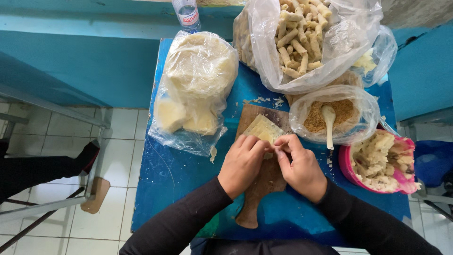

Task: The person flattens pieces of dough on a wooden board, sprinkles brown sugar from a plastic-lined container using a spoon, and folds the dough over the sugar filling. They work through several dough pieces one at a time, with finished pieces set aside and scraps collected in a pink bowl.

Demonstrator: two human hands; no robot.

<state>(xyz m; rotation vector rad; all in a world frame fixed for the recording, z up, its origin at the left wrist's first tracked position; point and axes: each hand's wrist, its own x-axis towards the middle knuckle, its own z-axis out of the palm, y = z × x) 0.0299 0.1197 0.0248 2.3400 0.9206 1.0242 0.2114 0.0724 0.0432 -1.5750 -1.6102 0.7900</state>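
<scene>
item: pastry sheet (262, 128), on wooden board (264, 174) at table (160, 179) mid-front edge. left hand (242, 164) & right hand (300, 166), fingers curled, pinching its near edge, prob. to fold it. bag of rolls (302, 42) back-right corner; crumb bag w/ spoon (329, 123) right, within reach.

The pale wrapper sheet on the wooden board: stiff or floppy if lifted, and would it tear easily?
The wrapper sheet looks thin and lies flat on the wooden board, so it would probably droop when lifted. The left hand and right hand are folding its near edge, which suggests it bends easily. Being so thin, it may tear if pulled hard.
</scene>
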